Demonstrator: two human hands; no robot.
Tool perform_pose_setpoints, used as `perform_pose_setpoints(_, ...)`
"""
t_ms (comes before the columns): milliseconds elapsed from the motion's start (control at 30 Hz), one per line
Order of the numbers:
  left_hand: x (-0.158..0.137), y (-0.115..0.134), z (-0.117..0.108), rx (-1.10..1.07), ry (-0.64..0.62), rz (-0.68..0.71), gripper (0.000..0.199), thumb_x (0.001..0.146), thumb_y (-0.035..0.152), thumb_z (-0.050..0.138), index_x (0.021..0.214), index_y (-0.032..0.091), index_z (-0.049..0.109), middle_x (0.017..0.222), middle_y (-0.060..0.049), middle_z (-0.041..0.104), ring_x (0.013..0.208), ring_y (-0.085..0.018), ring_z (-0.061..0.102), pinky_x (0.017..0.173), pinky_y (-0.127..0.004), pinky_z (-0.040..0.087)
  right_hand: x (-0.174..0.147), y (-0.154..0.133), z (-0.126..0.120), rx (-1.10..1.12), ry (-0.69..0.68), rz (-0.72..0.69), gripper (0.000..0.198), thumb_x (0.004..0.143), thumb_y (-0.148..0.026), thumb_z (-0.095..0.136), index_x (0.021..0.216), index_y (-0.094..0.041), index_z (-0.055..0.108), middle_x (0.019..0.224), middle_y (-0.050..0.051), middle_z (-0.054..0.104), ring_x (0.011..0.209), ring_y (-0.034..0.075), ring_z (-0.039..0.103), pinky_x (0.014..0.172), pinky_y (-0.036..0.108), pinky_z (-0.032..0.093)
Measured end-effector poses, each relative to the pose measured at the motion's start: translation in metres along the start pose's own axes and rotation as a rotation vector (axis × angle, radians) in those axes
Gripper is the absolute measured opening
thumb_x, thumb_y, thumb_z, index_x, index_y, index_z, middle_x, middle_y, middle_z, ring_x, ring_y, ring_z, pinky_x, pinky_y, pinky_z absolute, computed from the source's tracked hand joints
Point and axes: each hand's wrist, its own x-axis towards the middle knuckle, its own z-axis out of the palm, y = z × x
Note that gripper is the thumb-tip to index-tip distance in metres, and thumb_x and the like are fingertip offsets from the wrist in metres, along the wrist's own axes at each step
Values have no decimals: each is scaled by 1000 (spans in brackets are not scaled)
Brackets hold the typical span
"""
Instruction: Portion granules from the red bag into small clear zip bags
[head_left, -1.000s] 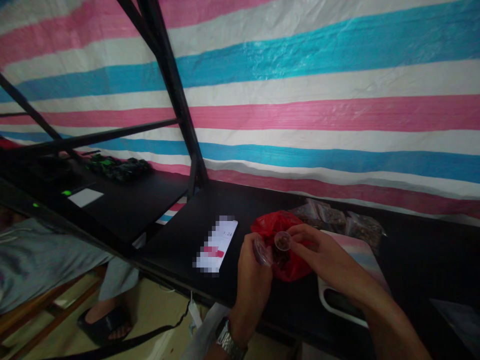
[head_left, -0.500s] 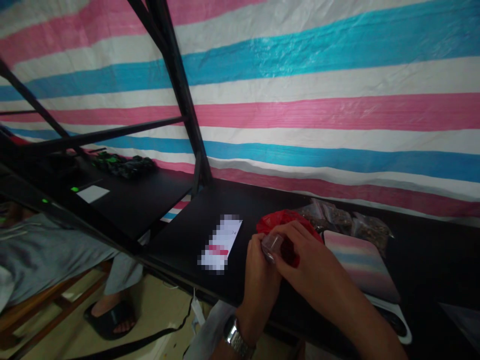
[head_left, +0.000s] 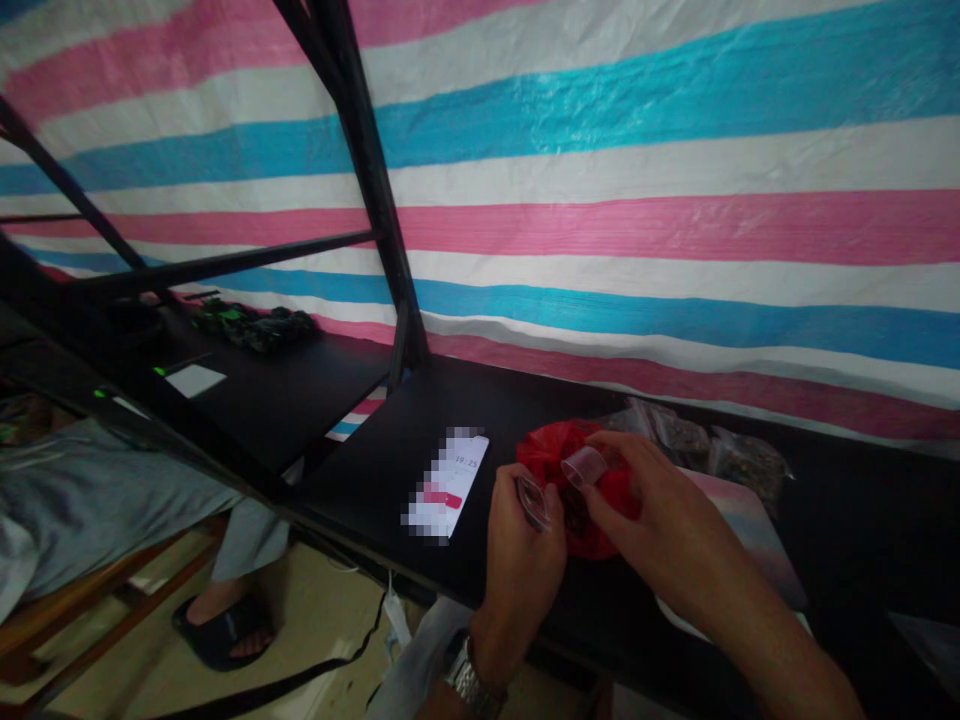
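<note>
My left hand (head_left: 521,550) is closed around a small clear plastic bag (head_left: 533,500), whose mouth gapes upward. Between the thumb and fingers of my right hand (head_left: 649,500) is a small clear plastic cup (head_left: 585,466), tilted on its side. It is just right of the clear bag, above a red plastic bag (head_left: 544,442) that lies open on the black table. Dark loose contents show inside the red bag, too blurred to name. The lower part of the clear bag is hidden by my left fingers.
Several filled zip bags (head_left: 750,460) lie behind my right hand. A pastel striped pad (head_left: 750,520) is beside my right forearm. A lit phone (head_left: 450,490) lies to the left, before a black metal post (head_left: 375,190). A person's sandalled foot (head_left: 225,625) is at lower left.
My right hand has moved the cup from the clear bag's mouth to the right, over the red bag. My left hand has stayed nearly in place. More of the red bag shows.
</note>
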Motion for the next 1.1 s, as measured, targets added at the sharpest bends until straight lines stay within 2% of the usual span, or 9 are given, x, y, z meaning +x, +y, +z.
perform_pose_setpoints(100,-6,6,-6,114,37,-64,11,94,24,58,96,26,48,82,2,59,72,-19,60,69,-30,44,5,13,3,-151,-123,111,35,92,-17,65,127,-24,67,136,9,68,110,30,73,91,42,53)
perform_pose_setpoints(300,-19,7,-2,231,-72,-178,21,93,32,66,99,26,47,90,-3,64,78,-23,64,71,-34,43,11,16,22,-275,-275,136,30,96,-15,63,124,-23,69,133,8,69,107,28,74,82,37,50)
perform_pose_setpoints(433,-16,3,4,180,-80,-202,22,89,16,65,99,25,48,96,-5,67,85,-24,66,74,-33,45,12,13,24,-299,-282,138,31,94,-14,64,122,-25,69,133,7,69,109,28,74,82,36,48)
perform_pose_setpoints(600,-11,4,5,50,-29,-176,28,83,1,59,92,25,47,76,4,59,65,-17,58,61,-27,40,12,17,21,-339,-288,189,35,90,-11,64,122,-24,68,136,8,67,108,28,74,81,35,47)
perform_pose_setpoints(733,-10,4,7,-69,31,-123,32,75,-1,59,87,25,46,71,7,51,61,-13,53,59,-24,41,10,24,25,-234,-286,193,32,89,-13,64,119,-22,68,131,9,70,109,28,73,84,35,47)
perform_pose_setpoints(867,-6,1,8,-220,145,-87,31,68,2,59,84,25,45,73,8,46,61,-11,50,61,-22,43,8,31,32,-69,-286,166,26,88,-15,64,112,-22,69,120,8,75,109,26,72,90,35,47)
perform_pose_setpoints(1100,-1,-1,3,-271,224,-36,29,69,13,66,84,25,45,76,7,48,67,-12,51,65,-22,45,8,31,33,116,-271,179,18,86,-18,64,102,-23,69,106,5,79,100,24,71,88,35,46)
